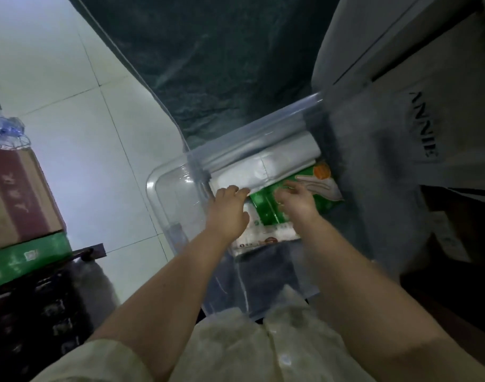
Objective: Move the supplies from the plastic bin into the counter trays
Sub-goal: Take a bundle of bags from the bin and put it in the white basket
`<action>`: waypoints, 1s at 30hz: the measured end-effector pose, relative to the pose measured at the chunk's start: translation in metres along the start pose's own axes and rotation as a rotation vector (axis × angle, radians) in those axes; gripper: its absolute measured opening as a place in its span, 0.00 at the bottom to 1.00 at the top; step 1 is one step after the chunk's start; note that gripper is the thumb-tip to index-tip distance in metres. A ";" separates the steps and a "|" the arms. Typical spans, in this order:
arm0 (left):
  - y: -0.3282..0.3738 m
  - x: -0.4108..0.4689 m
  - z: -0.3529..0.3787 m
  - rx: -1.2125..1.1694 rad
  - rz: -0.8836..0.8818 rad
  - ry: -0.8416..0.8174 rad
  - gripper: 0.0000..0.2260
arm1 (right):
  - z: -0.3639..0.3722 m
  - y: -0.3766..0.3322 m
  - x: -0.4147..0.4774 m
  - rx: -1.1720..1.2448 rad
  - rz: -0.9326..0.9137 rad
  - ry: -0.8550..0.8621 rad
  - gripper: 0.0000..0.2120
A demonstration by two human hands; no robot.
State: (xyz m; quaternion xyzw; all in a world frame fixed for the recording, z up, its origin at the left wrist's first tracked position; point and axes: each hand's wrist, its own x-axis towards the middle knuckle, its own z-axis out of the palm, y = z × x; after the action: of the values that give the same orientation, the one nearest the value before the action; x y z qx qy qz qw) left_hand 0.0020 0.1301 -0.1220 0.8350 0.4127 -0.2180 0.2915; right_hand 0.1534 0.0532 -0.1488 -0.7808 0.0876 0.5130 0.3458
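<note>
Packets [290, 199] inside bin [164, 199]

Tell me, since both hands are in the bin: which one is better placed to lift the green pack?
Right. The right hand is open directly over the green pack; the left hand rests on the white pack beside it.

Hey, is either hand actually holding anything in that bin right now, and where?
Left hand fingers rest on the near edge of the white packet; a firm grip cannot be told. Right hand hovers open over the green packet.
</note>
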 end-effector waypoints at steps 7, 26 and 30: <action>-0.022 0.066 0.036 -0.038 0.006 -0.050 0.25 | 0.037 0.016 0.056 0.445 0.237 -0.073 0.15; -0.005 0.045 -0.019 -0.411 -0.060 0.025 0.20 | 0.044 -0.016 0.024 0.635 0.145 0.062 0.23; 0.005 0.024 -0.058 -0.461 -0.012 -0.054 0.20 | 0.009 -0.023 -0.030 0.561 0.063 -0.014 0.18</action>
State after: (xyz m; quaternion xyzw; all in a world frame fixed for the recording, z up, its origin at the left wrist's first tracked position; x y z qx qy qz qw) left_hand 0.0272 0.1797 -0.0924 0.7377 0.4485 -0.1422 0.4842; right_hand 0.1443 0.0689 -0.1148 -0.6479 0.2481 0.4843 0.5330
